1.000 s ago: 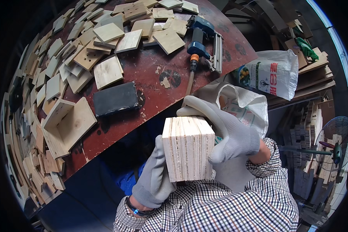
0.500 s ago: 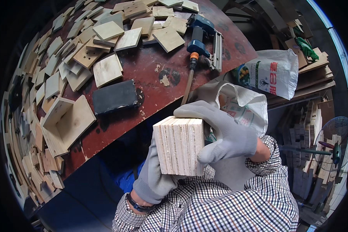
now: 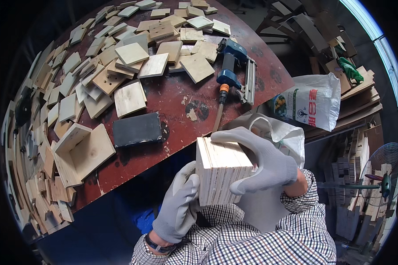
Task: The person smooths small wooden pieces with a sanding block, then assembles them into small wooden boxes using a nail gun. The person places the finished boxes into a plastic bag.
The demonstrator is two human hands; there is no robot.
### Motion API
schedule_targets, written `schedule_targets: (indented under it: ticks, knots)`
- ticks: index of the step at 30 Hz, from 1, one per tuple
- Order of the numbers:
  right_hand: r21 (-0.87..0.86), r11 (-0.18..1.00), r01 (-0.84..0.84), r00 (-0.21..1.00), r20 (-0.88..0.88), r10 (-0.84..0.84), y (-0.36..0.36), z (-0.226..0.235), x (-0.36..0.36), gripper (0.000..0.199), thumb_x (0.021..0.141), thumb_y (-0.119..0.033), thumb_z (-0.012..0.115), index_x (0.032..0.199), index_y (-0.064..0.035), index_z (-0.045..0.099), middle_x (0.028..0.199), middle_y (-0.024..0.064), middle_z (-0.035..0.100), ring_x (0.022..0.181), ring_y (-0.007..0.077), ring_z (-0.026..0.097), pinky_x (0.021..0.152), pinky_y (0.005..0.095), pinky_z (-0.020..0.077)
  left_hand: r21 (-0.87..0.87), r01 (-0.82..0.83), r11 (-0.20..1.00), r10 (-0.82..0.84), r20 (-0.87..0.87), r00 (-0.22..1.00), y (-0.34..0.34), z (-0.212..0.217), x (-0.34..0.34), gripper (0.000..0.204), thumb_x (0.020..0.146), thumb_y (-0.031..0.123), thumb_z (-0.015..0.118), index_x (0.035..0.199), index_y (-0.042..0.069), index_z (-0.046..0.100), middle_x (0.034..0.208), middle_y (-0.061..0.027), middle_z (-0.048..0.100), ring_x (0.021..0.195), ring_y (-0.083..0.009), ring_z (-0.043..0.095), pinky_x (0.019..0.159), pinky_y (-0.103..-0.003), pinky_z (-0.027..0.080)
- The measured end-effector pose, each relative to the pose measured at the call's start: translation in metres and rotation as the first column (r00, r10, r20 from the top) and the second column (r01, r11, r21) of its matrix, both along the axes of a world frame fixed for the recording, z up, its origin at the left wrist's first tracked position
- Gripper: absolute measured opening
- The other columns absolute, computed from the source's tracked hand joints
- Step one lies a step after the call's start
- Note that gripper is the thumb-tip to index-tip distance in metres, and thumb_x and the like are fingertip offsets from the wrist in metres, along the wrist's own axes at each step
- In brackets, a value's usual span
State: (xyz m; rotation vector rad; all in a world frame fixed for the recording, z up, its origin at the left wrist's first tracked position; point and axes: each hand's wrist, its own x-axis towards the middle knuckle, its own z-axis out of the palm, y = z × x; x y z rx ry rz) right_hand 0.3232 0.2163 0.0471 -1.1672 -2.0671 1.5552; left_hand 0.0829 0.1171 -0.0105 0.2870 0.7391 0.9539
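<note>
Stack: a block of thin plywood squares (image 3: 221, 170) held edge-up in front of the chest, clear of the table, layered edges facing the camera.
Right hand: gloved (image 3: 265, 165), clamped on the stack; fingers (image 3: 234, 137) curl over its top edge, thumb wraps the lower right corner, palm against the right face.
Left hand: gloved (image 3: 179, 205), pressed to the stack's lower left side; thumb lies up along the left edge, the other fingers are hidden behind the wood, so their spread cannot be told.
Table: dark red top (image 3: 172, 95), beyond the fingertips, well apart from the stack.
Dark block: a flat black slab (image 3: 137, 129) up and left of the left thumb, near the table edge.
Open box: a plywood box (image 3: 82, 152) with one side up, farther left of the dark block.
Loose squares: many plywood pieces (image 3: 130, 97) scattered across the far and left table.
Nail gun: blue tool (image 3: 234, 66) with hose (image 3: 219, 112), straight beyond the right fingers.
Bags: a white sack (image 3: 311, 106) on the right; a paler bag (image 3: 287, 134) just behind the right hand.
In the way: nothing lies between stack and table edge.
</note>
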Motion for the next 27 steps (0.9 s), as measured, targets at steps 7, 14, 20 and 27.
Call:
schedule_targets:
  ticks: [7, 14, 20, 27]
  knots:
    - [0.845, 0.22, 0.488, 0.641, -0.175, -0.748, 0.161, -0.007, 0.098, 0.093, 0.071, -0.018, 0.085, 0.153, 0.0023, 0.046, 0.141, 0.0224, 0.05, 0.127, 0.0309, 0.052, 0.092, 0.0395, 0.0599, 0.004, -0.23, 0.973, 0.23, 0.025, 0.973, -0.014, -0.001, -0.04, 0.063, 0.113, 0.038, 0.054, 0.158, -0.002, 0.037, 0.145, -0.0313, 0.053, 0.124, -0.0468, 0.065, 0.097, -0.046, 0.058]
    - [0.703, 0.216, 0.677, 0.253, 0.054, -0.966, 0.3, -0.095, 0.183, 0.096, 0.065, -0.033, 0.094, 0.149, -0.0043, 0.057, 0.143, 0.0314, 0.052, 0.127, 0.0402, 0.055, 0.108, 0.0433, 0.0505, -0.014, -0.449, 0.893, 0.449, 0.016, 0.893, -0.062, -0.037, -0.093, 0.055, 0.112, 0.035, 0.055, 0.152, -0.002, 0.046, 0.139, -0.0262, 0.061, 0.121, -0.043, 0.068, 0.1, -0.051, 0.061]
    - [0.765, 0.306, 0.567, 0.423, 0.048, -0.905, 0.331, -0.139, 0.219, 0.105, 0.072, -0.039, 0.097, 0.159, -0.0064, 0.047, 0.152, 0.0279, 0.04, 0.134, 0.0396, 0.05, 0.117, 0.0419, 0.0432, -0.055, -0.61, 0.79, 0.609, -0.043, 0.792, -0.096, -0.048, -0.107, 0.054, 0.112, 0.035, 0.055, 0.15, -0.002, 0.048, 0.138, -0.0268, 0.062, 0.122, -0.0423, 0.068, 0.1, -0.05, 0.061]
    - [0.908, 0.386, 0.163, 0.227, 0.346, -0.91, 0.319, -0.087, 0.189, 0.103, 0.082, -0.075, 0.075, 0.158, -0.0105, 0.048, 0.152, 0.0255, 0.051, 0.143, 0.0432, 0.047, 0.117, 0.0536, 0.0413, 0.07, -0.614, 0.787, 0.606, -0.275, 0.746, -0.086, -0.048, -0.111, 0.041, 0.109, 0.035, 0.06, 0.125, -0.003, 0.058, 0.124, -0.0221, 0.066, 0.108, -0.0338, 0.072, 0.091, -0.043, 0.064]
